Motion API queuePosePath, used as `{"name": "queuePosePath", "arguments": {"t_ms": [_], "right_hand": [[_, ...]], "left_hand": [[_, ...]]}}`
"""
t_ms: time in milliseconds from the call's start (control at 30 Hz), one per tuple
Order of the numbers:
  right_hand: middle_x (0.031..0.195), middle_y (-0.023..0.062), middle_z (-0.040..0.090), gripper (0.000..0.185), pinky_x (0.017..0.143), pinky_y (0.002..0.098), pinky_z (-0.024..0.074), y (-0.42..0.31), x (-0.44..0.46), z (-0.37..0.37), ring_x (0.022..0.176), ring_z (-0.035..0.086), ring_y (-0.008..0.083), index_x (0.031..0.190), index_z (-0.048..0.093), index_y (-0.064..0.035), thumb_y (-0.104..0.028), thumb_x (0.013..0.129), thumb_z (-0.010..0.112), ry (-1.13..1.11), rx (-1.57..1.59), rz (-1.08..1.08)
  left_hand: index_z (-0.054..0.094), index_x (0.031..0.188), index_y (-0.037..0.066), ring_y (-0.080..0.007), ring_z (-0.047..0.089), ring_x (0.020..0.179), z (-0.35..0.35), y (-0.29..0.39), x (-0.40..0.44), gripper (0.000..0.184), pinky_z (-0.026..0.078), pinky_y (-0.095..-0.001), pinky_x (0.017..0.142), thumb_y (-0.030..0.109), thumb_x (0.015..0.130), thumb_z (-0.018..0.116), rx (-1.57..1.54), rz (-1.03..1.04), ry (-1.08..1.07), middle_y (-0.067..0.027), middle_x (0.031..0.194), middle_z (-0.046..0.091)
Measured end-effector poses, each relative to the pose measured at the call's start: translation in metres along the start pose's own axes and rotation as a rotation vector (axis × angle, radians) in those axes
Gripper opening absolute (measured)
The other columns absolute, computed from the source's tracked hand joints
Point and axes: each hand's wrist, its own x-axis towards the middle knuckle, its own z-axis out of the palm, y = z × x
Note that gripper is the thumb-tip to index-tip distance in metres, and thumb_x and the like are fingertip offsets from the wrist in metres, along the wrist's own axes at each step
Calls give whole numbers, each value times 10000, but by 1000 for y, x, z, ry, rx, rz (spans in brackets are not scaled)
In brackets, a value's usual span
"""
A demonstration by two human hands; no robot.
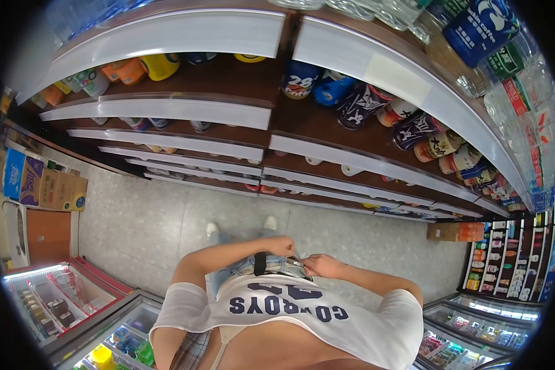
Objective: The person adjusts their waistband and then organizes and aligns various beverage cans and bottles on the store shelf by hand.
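My left hand [282, 246] is closed in front of my waist, just above the top of the blue jeans [228, 273]. Close by on its right, my right hand [322, 266] has its fingers pressed together around a small, partly shiny thing at the waistband, too small to name. What the left fingers hold, if anything, is hidden. A black strap-like piece [260, 263] lies at the waist to the left of both hands. The white shirt [277, 302] has dark lettering.
Shelves [185, 117] with cups and bottles [364, 105] run across the front. Cartons [46, 185] stand at left, more boxes [455, 232] at right. Glass-topped freezers [61, 299] are at lower left and lower right [475, 320]. Grey floor [148, 216] surrounds my shoes [212, 229].
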Motion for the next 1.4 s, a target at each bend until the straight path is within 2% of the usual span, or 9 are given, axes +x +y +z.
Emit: {"name": "queuePosePath", "arguments": {"t_ms": [400, 600, 733, 967, 1033, 1067, 1133, 1267, 1400], "right_hand": [[865, 128, 683, 411, 653, 428, 507, -92, 137, 60, 744, 645, 316, 851, 677, -112, -501, 736, 743, 324, -99, 554], [823, 94, 690, 491, 662, 400, 518, -113, 245, 78, 780, 674, 284, 852, 667, -98, -546, 695, 793, -46, -42, 642], [830, 67, 671, 396, 678, 334, 525, -144, 281, -31, 761, 647, 193, 948, 675, -48, -382, 771, 790, 230, 364, 270], [756, 57, 674, 150, 668, 276, 493, -223, 294, -285, 701, 612, 132, 956, 695, -34, -170, 899, 669, 1501, -267, 40], [758, 135, 687, 415, 662, 354, 529, -210, 305, -319, 728, 681, 255, 929, 695, -13, -419, 843, 705, 1582, -309, 138], [1325, 277, 526, 694, 1039, 429, 397, -217, 305, -339, 1236, 494, 393, 1283, 564, -25, -526, 816, 678, 1206, 4, 548], [1168, 281, 620, 726, 916, 430, 493, -144, 349, -349, 1066, 610, 402, 1238, 551, 58, -484, 789, 726, 1561, -639, 445], [823, 178, 700, 602, 716, 426, 554, -146, 366, -364, 790, 696, 338, 940, 700, -20, -597, 768, 680, 1363, -461, 493], [998, 218, 682, 771, 816, 445, 548, -153, 359, -361, 921, 681, 352, 1000, 678, 16, -681, 673, 701, 1382, -366, 524]], "left_hand": [[696, 879, 42, -285, 651, 699, -40, -59, -124, 212, 498, -393, 649, 223, 801, 620, 36, 144, -5, -154, 779, 684], [707, 960, 50, -323, 676, 801, -105, -80, -243, 233, 521, -408, 704, 238, 870, 603, 41, 123, 436, -174, 885, 698], [700, 995, 35, -306, 675, 785, -164, -81, -321, 268, 525, -385, 701, 272, 913, 606, 107, 168, 659, -157, 920, 696], [683, 945, -5, -180, 625, 765, -247, 0, -396, 188, 476, -289, 680, 172, 938, 618, 38, 321, 1057, -97, 871, 677], [680, 944, -16, -164, 620, 783, -256, 17, -406, 184, 471, -279, 707, 155, 945, 611, 32, 396, 1139, -90, 879, 680], [678, 945, -21, -160, 621, 794, -257, 28, -411, 184, 469, -274, 721, 149, 948, 608, 51, 433, 1171, -89, 886, 684], [675, 946, -29, -155, 623, 816, -258, 35, -416, 184, 467, -267, 748, 142, 951, 606, 65, 458, 1211, -89, 899, 689], [679, 946, -25, -135, 616, 865, -260, 34, -423, 170, 462, -256, 779, 128, 951, 606, 82, 390, 1252, -72, 928, 692], [670, 967, -32, -119, 605, 860, -260, 40, -423, 183, 462, -249, 778, 125, 973, 577, 68, 378, 1277, -64, 925, 674]]}}
